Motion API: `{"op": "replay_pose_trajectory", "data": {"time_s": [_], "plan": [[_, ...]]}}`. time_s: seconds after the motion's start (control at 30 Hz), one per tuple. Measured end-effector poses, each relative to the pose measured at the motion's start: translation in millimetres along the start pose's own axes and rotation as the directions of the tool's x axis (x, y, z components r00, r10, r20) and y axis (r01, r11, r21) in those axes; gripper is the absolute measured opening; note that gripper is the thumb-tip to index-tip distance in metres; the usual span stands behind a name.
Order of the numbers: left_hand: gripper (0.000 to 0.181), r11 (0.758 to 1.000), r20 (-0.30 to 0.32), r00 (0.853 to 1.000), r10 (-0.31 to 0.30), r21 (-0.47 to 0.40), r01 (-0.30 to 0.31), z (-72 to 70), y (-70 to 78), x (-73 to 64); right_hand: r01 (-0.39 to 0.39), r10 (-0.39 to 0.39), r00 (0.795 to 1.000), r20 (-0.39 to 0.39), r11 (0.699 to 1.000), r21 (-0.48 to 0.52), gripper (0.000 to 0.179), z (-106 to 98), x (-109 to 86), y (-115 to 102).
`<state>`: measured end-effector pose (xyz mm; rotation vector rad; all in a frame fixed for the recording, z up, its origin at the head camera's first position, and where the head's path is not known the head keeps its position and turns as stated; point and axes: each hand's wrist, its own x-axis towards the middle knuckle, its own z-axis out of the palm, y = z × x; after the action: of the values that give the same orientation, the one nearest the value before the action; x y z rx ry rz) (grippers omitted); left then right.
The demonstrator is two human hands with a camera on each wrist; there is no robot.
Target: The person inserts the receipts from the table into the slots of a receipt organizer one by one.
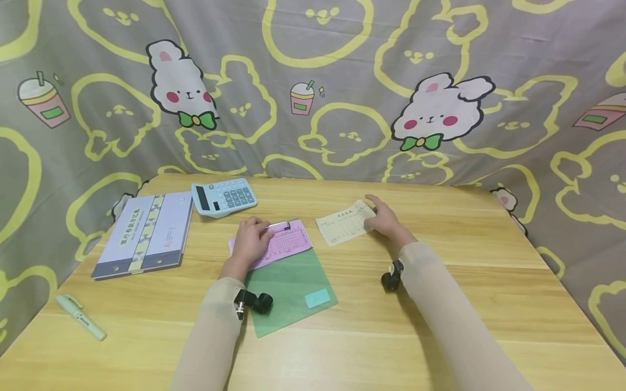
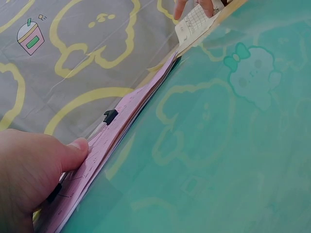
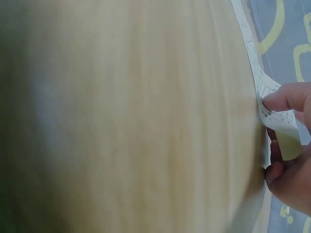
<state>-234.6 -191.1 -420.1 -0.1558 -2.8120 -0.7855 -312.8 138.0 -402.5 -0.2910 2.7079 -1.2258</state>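
Observation:
A translucent green clipboard lies on the table with a stack of pink printed forms under its metal clip. My left hand grips the clipboard's top edge at the clip, its thumb lying over the clip and the pink forms. Part of that hand is hidden behind the stack. To the right of the clipboard, my right hand pinches the right end of a cream printed slip. In the right wrist view the slip curls up between thumb and fingers.
A light blue calculator stands behind the clipboard. Left of it lies a lavender account book, with a pale green highlighter nearer the front. A small blue label sits on the clipboard. A patterned curtain hangs behind the table.

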Motion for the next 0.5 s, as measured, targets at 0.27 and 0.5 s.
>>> {"op": "replay_pose_trajectory", "data": {"time_s": [0.27, 0.5], "plan": [[0.032, 1.000, 0.001, 1.000, 0.007, -0.006, -0.007, 0.2, -0.1, -0.1, -0.014, 0.014, 1.000, -0.014, 1.000, -0.005, 0.070, 0.5, -4.3, -2.8], [0.033, 1.000, 0.007, 1.000, -0.010, -0.007, 0.010, 0.0, 0.1, -1.0, -0.004, 0.004, 1.000, -0.031, 1.000, -0.003, 0.075, 1.5, -3.4, 1.6]]}}
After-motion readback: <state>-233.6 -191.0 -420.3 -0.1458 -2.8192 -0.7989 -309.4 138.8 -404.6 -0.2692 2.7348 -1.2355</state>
